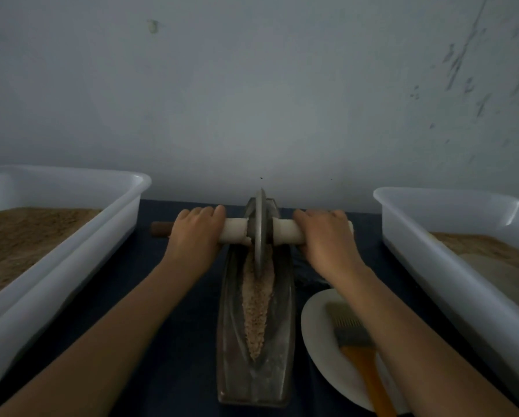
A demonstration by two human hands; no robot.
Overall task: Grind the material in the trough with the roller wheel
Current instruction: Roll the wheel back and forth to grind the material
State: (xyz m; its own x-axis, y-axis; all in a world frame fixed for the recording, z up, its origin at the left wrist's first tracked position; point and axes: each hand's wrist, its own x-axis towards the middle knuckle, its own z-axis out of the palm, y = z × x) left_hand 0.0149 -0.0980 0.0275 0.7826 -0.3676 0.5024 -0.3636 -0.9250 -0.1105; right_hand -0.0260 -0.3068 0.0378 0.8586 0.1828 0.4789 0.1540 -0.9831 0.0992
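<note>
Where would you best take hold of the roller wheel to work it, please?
By its white axle handle, one hand on each side of the roller wheel, coming from above. The disc stands upright in the trough; the left hand and right hand grip it so.

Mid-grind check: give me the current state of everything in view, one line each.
Left hand: grips the axle left of the wheel.
Right hand: grips the axle right of the wheel.
Roller wheel: upright in the trough, at the far end.
Trough: holds a line of coarse material.
Left bin: holds brown powder.
Right bin: holds brown powder.
Brush: lying on the white plate.
</note>
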